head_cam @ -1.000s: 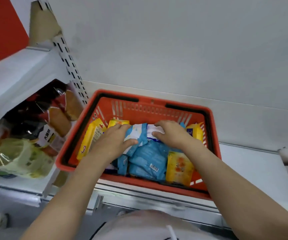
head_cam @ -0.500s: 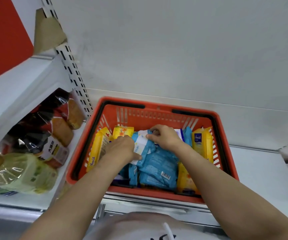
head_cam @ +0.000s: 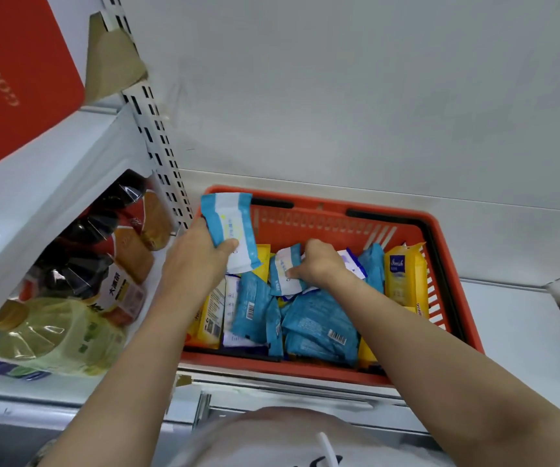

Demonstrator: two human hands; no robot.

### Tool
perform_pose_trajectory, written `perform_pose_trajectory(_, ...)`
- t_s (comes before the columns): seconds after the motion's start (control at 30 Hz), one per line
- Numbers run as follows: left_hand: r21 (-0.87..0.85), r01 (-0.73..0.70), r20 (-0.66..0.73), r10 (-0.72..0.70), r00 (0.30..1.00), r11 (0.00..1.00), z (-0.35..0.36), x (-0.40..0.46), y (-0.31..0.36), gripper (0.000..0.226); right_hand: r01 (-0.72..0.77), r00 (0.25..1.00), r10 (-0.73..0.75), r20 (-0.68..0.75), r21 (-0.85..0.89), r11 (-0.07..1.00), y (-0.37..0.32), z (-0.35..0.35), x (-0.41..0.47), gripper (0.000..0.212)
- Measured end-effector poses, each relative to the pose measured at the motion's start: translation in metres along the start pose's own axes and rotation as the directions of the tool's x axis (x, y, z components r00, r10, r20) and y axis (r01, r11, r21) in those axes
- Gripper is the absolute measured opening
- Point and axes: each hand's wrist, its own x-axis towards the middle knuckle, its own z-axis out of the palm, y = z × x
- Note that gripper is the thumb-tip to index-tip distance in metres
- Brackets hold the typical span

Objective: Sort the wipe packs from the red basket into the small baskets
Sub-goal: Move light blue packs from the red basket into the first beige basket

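Observation:
The red basket (head_cam: 453, 264) stands on a white shelf and holds several blue wipe packs (head_cam: 319, 328) and yellow wipe packs (head_cam: 404, 278). My left hand (head_cam: 197, 257) is raised over the basket's back left corner, shut on a blue and white wipe pack (head_cam: 231, 224) held upright. My right hand (head_cam: 319, 264) is down in the middle of the basket, its fingers pinching another blue and white wipe pack (head_cam: 283, 273) that still lies among the others. No small baskets are in view.
Left of the basket, bottled drinks (head_cam: 56, 335) and dark bottles (head_cam: 103, 237) lie on the neighbouring shelf behind a slotted upright (head_cam: 160, 146). A white shelf board (head_cam: 42, 176) hangs above them. A grey back wall (head_cam: 372, 96) rises behind the basket. White shelf surface (head_cam: 521, 325) extends right.
My left hand has lifted a blue and white pack up out of the pile to the basket's back left corner. My right hand stays low and has closed on another pack.

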Motion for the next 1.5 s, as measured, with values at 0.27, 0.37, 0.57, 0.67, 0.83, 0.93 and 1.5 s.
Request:
perform_pose_trajectory(0.27, -0.418, -0.010, 0.097, 0.055, 0.994, 0.908, 0.000, -0.001, -0.001, 0.019, -0.104, 0.991, 0.131, 0.028, 0.780, 0.617, 0.009, -0.031, -0.047, 0.024)
perform_pose_trajectory(0.37, -0.500, -0.052, 0.126, 0.132, 0.983, 0.864, 0.012, -0.005, 0.010, 0.013, -0.036, 0.984, 0.170, -0.046, 0.893, 0.448, 0.018, -0.039, -0.073, 0.052)
perform_pose_trajectory(0.57, -0.626, -0.098, 0.201, 0.283, 0.938, 0.773, 0.037, -0.033, 0.050, 0.005, 0.167, 0.943, 0.234, -0.237, 0.944, 0.284, 0.067, -0.057, -0.134, 0.065)
perform_pose_trajectory(0.67, -0.675, -0.122, 0.233, 0.367, 0.901, 0.728, 0.050, -0.066, 0.073, 0.006, 0.262, 0.882, 0.334, -0.331, 0.936, 0.236, 0.099, -0.070, -0.171, 0.047)
perform_pose_trajectory(0.83, -0.690, -0.226, 0.244, 0.514, 0.822, 0.688, 0.078, -0.143, 0.122, 0.003, 0.344, 0.773, 0.487, -0.406, 0.914, 0.217, 0.172, -0.091, -0.247, 0.041)
perform_pose_trajectory(0.93, -0.702, -0.251, 0.243, 0.554, 0.796, 0.667, 0.104, -0.204, 0.153, 0.008, 0.404, 0.723, 0.495, -0.481, 0.877, 0.262, 0.229, -0.094, -0.303, 0.053)
perform_pose_trajectory(1.5, -0.549, -0.215, 0.580, 0.553, 0.598, 0.808, 0.250, -0.481, 0.270, 0.033, 0.298, 0.577, 0.676, -0.459, 0.889, 0.349, 0.545, -0.091, -0.484, 0.031)
